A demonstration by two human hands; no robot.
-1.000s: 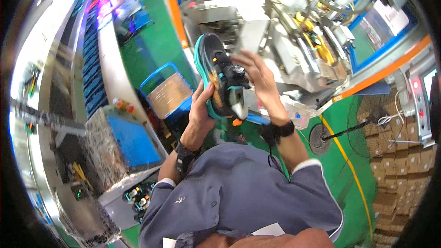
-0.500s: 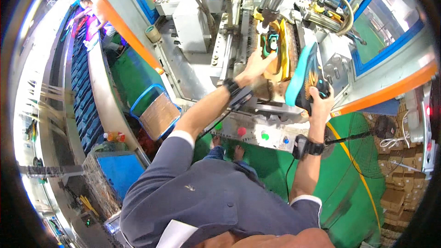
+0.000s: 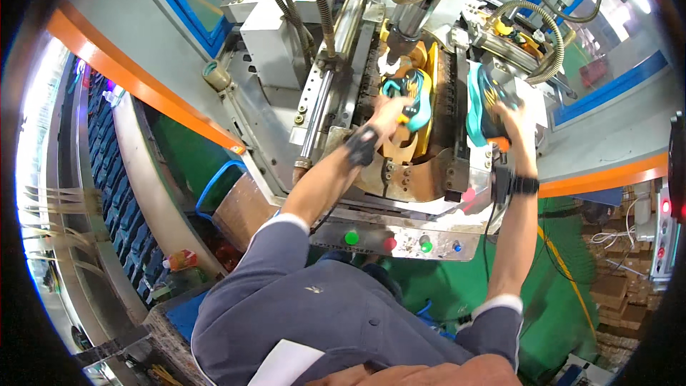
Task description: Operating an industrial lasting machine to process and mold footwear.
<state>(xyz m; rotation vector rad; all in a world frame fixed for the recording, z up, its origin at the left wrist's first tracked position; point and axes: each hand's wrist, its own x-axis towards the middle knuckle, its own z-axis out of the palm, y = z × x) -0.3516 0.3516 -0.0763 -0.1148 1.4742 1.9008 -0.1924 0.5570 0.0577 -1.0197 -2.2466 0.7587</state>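
My left hand (image 3: pixel 388 116) grips the near end of a black and teal shoe (image 3: pixel 424 94) over the machine's central channel. This shoe is partly lifted, with its teal edge showing on the right. On the right, my right hand (image 3: pixel 513 119) is wrapped round the heel of a second shoe (image 3: pixel 493 97), dark with orange markings. Its teal sole faces left, beside the channel. Yellow mould plates (image 3: pixel 433 64) stand behind the left shoe. Above it, a metal press rod (image 3: pixel 406 28) points down. My fingers' undersides are hidden.
Buttons line the machine's front panel (image 3: pixel 400 240). Hoses (image 3: pixel 561 39) and metal cylinders (image 3: pixel 343 50) flank the channel. An orange frame edge (image 3: pixel 143 86) runs along the left. Beyond it, a conveyor (image 3: pixel 114 164) carries dark pieces. Cartons (image 3: pixel 622 300) stack at right.
The left shoe has turned and risen from the channel, showing more of its teal edge. My right hand has shifted right with its shoe. The whole view has moved closer to the machine.
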